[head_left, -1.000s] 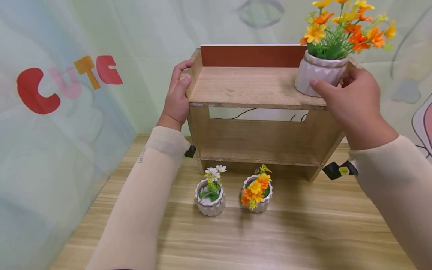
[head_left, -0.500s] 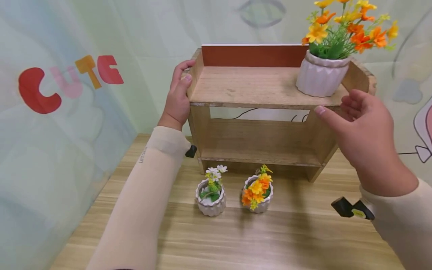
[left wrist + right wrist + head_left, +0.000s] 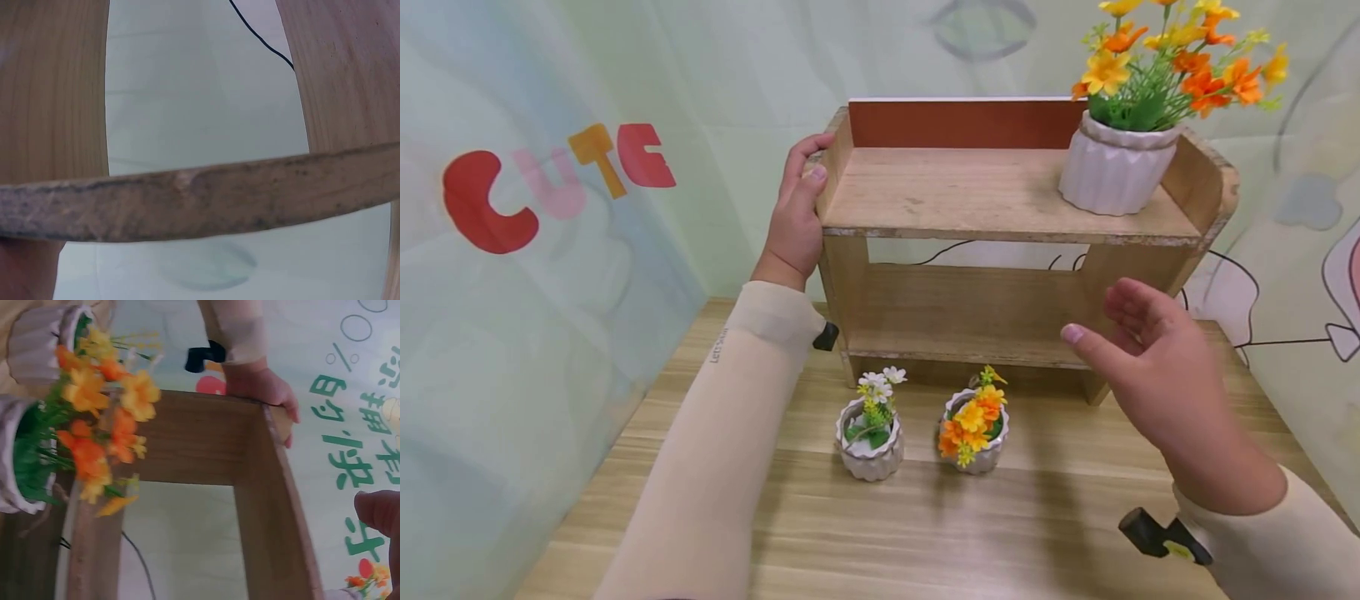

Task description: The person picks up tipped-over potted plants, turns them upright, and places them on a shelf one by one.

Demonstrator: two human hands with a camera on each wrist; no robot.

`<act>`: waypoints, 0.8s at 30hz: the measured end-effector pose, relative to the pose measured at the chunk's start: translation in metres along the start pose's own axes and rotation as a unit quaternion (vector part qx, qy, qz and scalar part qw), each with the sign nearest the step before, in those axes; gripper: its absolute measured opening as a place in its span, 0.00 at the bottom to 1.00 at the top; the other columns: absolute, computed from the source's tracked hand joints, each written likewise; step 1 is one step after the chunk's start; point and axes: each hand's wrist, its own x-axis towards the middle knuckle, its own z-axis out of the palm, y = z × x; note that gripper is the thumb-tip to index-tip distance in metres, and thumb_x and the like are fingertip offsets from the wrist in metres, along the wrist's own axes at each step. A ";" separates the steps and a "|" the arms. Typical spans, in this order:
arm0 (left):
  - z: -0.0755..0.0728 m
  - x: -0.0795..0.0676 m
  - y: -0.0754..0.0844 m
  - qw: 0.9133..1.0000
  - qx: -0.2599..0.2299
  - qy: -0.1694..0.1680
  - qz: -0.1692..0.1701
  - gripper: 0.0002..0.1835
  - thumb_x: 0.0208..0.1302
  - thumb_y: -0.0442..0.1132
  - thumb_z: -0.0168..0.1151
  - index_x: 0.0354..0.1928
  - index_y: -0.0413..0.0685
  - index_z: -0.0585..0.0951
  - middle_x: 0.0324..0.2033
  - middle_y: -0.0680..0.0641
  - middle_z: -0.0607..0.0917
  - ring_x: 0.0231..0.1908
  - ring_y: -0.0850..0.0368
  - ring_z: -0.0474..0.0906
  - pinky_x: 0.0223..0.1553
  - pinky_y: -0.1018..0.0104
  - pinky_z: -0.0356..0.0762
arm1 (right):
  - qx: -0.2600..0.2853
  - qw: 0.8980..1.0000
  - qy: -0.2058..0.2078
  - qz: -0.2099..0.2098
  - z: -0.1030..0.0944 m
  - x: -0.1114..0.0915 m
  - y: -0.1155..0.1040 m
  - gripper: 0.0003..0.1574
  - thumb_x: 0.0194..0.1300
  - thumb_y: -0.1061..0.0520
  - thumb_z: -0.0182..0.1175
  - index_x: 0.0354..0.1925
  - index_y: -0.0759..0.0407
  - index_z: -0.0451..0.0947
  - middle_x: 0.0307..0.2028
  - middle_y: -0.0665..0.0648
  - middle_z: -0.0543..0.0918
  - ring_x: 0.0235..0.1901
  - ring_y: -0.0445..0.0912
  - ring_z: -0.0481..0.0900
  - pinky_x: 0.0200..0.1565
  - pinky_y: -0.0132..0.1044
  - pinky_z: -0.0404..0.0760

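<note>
My left hand (image 3: 792, 218) grips the left side panel of a two-tier wooden shelf (image 3: 955, 187), fingers over the edge and thumb in front. The right wrist view also has this left hand (image 3: 259, 384) on the shelf's edge. My right hand (image 3: 1165, 379) hovers in front of the shelf's lower right, fingers loosely bent, holding nothing. A white ribbed flowerpot (image 3: 1116, 171) with tall orange and yellow flowers stands at the right end of the top board. On the table are a small pot of white flowers (image 3: 871, 454) and a small pot of orange flowers (image 3: 976, 454).
The shelf stands on a wood-grain table (image 3: 917, 542) against a printed curtain (image 3: 752, 75). A red-brown strip (image 3: 962, 123) backs the top board. A dark cable (image 3: 259, 39) runs behind the shelf's opening.
My right hand has let go of the flowerpot on the top board and moved down toward me. That pot stays in place. The left hand keeps its grip on the shelf.
</note>
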 end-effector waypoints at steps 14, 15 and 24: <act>0.000 0.000 0.000 1.000 0.001 0.001 0.002 0.27 0.75 0.47 0.38 0.74 0.56 0.67 0.77 0.55 0.62 0.73 0.55 0.58 0.73 0.59 0.55 | 0.026 0.996 -0.079 0.027 0.045 -0.016 0.063 0.56 0.68 0.52 0.72 0.79 0.73 0.53 0.75 0.72 0.65 0.76 0.65 0.63 0.73 0.60 0.63; 0.000 -0.001 0.000 1.000 0.001 0.000 0.002 0.27 0.75 0.47 0.38 0.74 0.56 0.67 0.77 0.55 0.62 0.73 0.55 0.58 0.73 0.59 0.55 | 0.026 0.996 -0.082 0.029 0.048 -0.017 0.068 0.55 0.68 0.53 0.72 0.78 0.74 0.54 0.74 0.73 0.66 0.75 0.65 0.64 0.73 0.60 0.63; 0.000 0.000 -0.001 1.000 -0.003 0.000 0.007 0.27 0.75 0.46 0.38 0.74 0.55 0.67 0.76 0.54 0.63 0.72 0.54 0.59 0.72 0.59 0.56 | 0.009 0.991 -0.120 0.065 0.080 -0.020 0.106 0.57 0.64 0.53 0.75 0.76 0.77 0.57 0.73 0.77 0.66 0.73 0.69 0.65 0.73 0.61 0.65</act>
